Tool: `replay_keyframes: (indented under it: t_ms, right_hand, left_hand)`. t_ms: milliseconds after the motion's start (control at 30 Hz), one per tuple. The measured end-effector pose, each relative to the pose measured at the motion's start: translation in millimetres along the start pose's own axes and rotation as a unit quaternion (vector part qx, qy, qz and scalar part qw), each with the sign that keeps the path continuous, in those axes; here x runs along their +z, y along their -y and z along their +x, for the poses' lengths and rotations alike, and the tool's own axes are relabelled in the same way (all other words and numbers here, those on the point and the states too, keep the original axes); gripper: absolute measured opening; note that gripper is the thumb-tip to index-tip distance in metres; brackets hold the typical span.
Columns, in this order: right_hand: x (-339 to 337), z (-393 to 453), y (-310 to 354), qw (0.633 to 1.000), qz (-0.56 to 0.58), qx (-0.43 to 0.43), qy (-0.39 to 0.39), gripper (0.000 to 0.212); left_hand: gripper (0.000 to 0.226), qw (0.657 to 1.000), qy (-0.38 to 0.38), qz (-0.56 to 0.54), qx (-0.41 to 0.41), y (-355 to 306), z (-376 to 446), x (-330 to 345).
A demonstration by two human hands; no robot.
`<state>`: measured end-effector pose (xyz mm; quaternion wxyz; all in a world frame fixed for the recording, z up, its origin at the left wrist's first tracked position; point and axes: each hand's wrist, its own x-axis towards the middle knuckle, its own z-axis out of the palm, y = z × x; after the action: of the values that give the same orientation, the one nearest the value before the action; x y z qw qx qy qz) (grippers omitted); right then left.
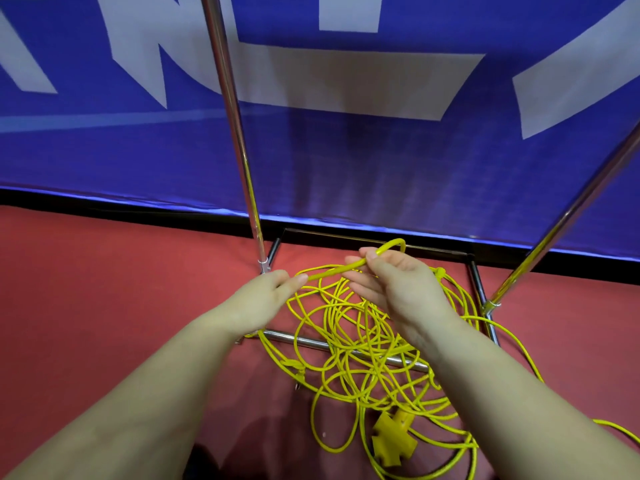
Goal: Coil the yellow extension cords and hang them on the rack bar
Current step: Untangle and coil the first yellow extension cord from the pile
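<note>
Head: yellow cord (349, 344) between hands.

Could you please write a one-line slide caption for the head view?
Both hands, left and right, pinch a yellow cord above its tangled pile beside the rack.

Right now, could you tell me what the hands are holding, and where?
Both hands grip one raised strand of the tangled yellow extension cord: left hand at its lower end, right hand near the bend.

Red carpeted floor (104, 289), bearing tangled yellow extension cords (349, 355), yellow multi-outlet end (393, 441), and chrome rack base (311, 342).
</note>
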<state>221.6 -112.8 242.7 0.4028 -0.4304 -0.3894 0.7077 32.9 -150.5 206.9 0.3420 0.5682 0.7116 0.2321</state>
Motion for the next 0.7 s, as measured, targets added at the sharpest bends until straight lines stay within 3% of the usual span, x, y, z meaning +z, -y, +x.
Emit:
replay_keyframes:
  t_ms: [200, 533, 600, 700]
  right_hand:
    - [8, 4, -12, 0.999, 0.027, 0.041, 0.022, 0.012]
    - [22, 3, -8, 0.992, 0.115, 0.051, 0.031, 0.015]
    - [27, 3, -9, 0.986, 0.149, 0.064, 0.037, 0.014]
    - [34, 2, -11, 0.98, 0.174, 0.079, 0.047, 0.016]
  left_hand:
    - [0.051, 0.995, -0.097, -0.004, 0.004, 1, -10, -28]
    - [0.053, 0.99, -0.131, -0.037, 0.037, -14, -25, -52]
    - [0.052, 0.99, -0.117, -0.068, 0.04, -19, -27, -52]
    - [0.048, 0.992, -0.029, -0.12, 0.042, -21, -26, -43]
